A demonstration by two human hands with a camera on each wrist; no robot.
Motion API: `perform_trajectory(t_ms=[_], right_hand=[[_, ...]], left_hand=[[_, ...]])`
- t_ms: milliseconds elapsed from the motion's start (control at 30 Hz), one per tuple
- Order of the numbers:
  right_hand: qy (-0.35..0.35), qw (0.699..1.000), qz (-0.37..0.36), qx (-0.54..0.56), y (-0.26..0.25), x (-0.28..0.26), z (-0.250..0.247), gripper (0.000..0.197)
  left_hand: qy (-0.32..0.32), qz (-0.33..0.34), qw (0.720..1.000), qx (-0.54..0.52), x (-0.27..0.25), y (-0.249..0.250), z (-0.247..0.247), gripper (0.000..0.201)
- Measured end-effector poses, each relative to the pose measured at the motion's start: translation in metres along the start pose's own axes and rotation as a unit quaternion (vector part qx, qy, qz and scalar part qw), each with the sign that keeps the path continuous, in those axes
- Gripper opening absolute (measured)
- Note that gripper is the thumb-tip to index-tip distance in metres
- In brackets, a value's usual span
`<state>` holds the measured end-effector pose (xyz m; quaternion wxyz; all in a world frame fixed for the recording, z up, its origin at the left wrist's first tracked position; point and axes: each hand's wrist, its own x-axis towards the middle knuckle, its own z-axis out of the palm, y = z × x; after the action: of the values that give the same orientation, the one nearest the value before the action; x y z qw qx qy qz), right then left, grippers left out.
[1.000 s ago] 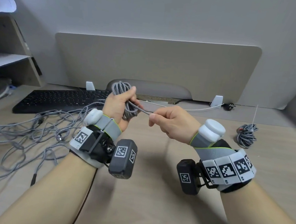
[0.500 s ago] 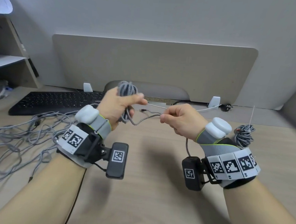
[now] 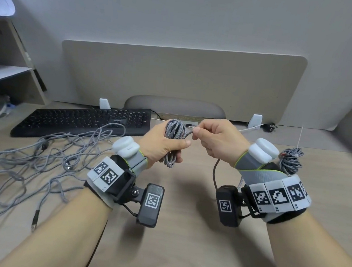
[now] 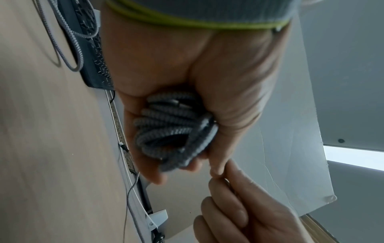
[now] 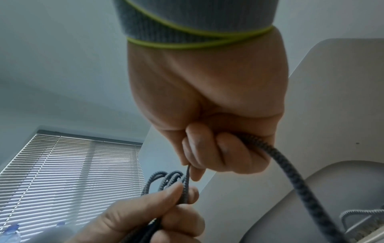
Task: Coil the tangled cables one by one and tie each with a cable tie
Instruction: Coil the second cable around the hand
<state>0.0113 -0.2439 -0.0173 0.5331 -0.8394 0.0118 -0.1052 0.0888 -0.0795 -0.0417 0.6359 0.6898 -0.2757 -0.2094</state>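
Note:
My left hand [image 3: 165, 142] grips a coil of grey braided cable [image 3: 174, 131] held upright above the desk; the coil [image 4: 172, 131] fills the palm in the left wrist view. My right hand [image 3: 211, 136] pinches the free tail of that cable [image 5: 290, 167] right beside the coil, and the tail [image 3: 215, 173] loops down under the right wrist. A tangle of grey cables [image 3: 35, 158] lies on the desk at the left. A coiled cable with a white cable tie [image 3: 292, 158] lies at the right.
A black keyboard [image 3: 81, 120] sits at the back left, with cables over its front edge. A beige partition [image 3: 182, 80] closes the back of the desk [image 3: 183, 231]. Shelves [image 3: 6, 74] stand at the far left. A thin white cable [image 3: 250, 128] runs along the back.
My right hand has moved left and up, closing the gap to the coil. The stretch of cable between the hands has shortened, and the tail now hangs below the right wrist.

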Motion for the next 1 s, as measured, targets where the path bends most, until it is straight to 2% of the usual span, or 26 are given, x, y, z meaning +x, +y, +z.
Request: perform_trajectory(t_ms=[67,133,233,300,367,567,700,800,867,933,1000], right_hand=[[-0.005,1.000,0.009,0.006,0.000,0.000,0.000,0.029],[-0.004,1.000,0.015,0.016,-0.002,-0.002,-0.001,0.029],[-0.001,0.999,0.014,0.029,-0.006,-0.004,-0.004,0.028],[-0.003,0.999,0.009,0.032,-0.008,-0.005,-0.006,0.028],[-0.001,0.999,0.006,0.033,-0.009,-0.006,-0.006,0.028],[-0.010,0.998,-0.020,0.053,-0.010,-0.007,0.000,0.025],[-0.043,0.997,-0.034,0.055,-0.009,-0.007,0.013,0.026],[-0.067,0.996,-0.051,0.007,-0.008,-0.008,0.020,0.027],[-0.069,0.996,-0.056,-0.014,-0.009,-0.008,0.022,0.027],[-0.068,0.996,-0.054,-0.018,-0.009,-0.008,0.026,0.027],[-0.080,0.996,-0.037,-0.019,-0.008,-0.009,0.031,0.029]], left_hand=[[0.019,0.010,1.000,0.005,0.002,-0.001,0.002,0.034],[0.082,0.035,0.996,0.007,0.003,0.002,-0.002,0.022],[0.185,0.066,0.980,-0.032,0.009,0.003,-0.017,0.023],[0.221,0.069,0.971,-0.065,0.012,0.002,-0.025,0.026],[0.218,0.060,0.970,-0.087,0.012,0.001,-0.025,0.028],[0.142,-0.004,0.977,-0.156,0.006,0.001,0.003,0.033],[0.117,-0.040,0.982,-0.145,0.004,-0.004,0.019,0.054],[0.092,-0.052,0.982,-0.156,0.004,-0.005,0.019,0.065],[0.097,-0.044,0.983,-0.150,0.005,-0.006,0.015,0.054],[0.124,-0.028,0.979,-0.159,0.005,-0.005,0.012,0.032],[0.172,-0.006,0.971,-0.164,0.008,-0.005,0.007,0.029]])
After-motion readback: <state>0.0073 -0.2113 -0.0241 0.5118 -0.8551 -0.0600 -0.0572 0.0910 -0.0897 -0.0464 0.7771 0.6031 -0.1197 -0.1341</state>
